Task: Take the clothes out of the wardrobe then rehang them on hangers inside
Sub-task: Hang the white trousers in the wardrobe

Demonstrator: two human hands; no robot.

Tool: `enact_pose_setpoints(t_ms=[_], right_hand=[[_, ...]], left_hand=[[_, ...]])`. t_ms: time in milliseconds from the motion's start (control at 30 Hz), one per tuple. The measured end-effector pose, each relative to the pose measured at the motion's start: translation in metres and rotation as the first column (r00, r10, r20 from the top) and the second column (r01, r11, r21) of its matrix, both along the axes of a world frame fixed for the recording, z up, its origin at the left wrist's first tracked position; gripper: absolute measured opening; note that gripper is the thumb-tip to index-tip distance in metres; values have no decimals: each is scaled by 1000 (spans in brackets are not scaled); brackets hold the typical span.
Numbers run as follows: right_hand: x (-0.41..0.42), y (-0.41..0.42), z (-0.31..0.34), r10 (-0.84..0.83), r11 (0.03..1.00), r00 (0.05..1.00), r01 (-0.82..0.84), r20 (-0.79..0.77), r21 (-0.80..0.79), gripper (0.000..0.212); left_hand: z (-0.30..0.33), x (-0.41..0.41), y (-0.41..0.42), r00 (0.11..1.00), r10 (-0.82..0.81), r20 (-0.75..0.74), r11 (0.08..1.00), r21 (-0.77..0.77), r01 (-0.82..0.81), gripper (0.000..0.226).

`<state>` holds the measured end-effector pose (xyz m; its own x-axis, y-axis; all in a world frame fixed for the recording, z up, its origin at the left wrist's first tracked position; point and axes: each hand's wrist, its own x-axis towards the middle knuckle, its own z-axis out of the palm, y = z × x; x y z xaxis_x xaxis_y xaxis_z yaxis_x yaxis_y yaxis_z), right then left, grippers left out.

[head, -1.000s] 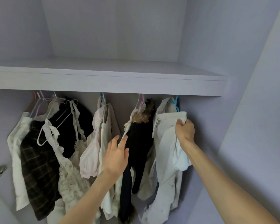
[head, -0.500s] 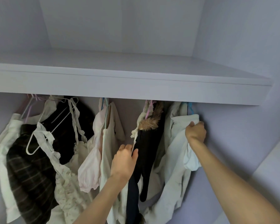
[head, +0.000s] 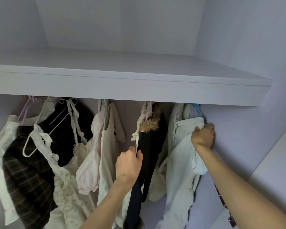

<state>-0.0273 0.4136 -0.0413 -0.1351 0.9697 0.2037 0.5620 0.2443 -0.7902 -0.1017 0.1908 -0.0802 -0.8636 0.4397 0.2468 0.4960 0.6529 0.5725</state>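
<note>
I saw the wardrobe point(head: 238, 47) from below its shelf point(head: 122, 88), with the clothes hanging in a row under it. My left hand point(head: 128, 164) was at the middle of the row, and its fingers point(head: 139, 155) were curled on the edge of the black garment point(head: 151, 154), which has a brown fur trim point(head: 149, 125) at the top. My right hand point(head: 202, 136) was at the right end of the row, beside the wardrobe wall, and it was grasping the shoulder of the white shirt point(head: 180, 162). This shirt hung on a blue hanger point(head: 197, 109). Further left hung a pale pink blouse point(head: 89, 171), a floral strap dress point(head: 64, 187), a dark plaid garment point(head: 26, 179) and an empty white hanger point(head: 40, 139).
</note>
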Motion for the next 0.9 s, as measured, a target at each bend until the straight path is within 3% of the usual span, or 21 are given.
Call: enact_pose_setpoints(t_ms=[67, 167, 233, 267, 333, 367, 433, 500, 900], right_hand=[[2, -10, -10, 45, 965, 990, -78, 136, 249, 43], [-3, -31, -25, 162, 774, 949, -291, 269, 562, 41], [-12, -53, -22, 423, 761, 881, -473, 212, 445, 43], [-18, -65, -16, 570, 772, 812, -581, 122, 258, 44], [-36, -82, -4, 733, 669, 677, -734, -63, -117, 51], [-46, -90, 2, 763, 606, 632, -772, -137, -191, 54], [-64, -102, 10, 784, 538, 576, -816, -229, -212, 54], [-76, -111, 17, 806, 513, 551, -832, -214, -209, 51], [-73, -123, 12, 814, 544, 564, -824, -139, -158, 53]], left_hand=[[2, 4, 1, 1000, -5, -25, 1000, -13, 4, 28], [3, 7, -1, 999, 4, -50, 1000, -1, -4, 27], [3, 7, -4, 998, 4, -66, 1000, 5, -4, 26], [2, 7, -5, 997, 5, -71, 1000, 6, -4, 26], [3, 6, -8, 998, 12, -70, 1000, 2, -12, 26], [3, 6, -8, 998, 16, -64, 1000, 1, -15, 27], [5, 7, -8, 999, 16, -44, 1000, 9, -15, 27], [7, 10, -8, 1000, 13, -16, 1000, 19, -12, 27], [-6, -6, -34, 986, -165, 23, 981, -104, 166, 28]])
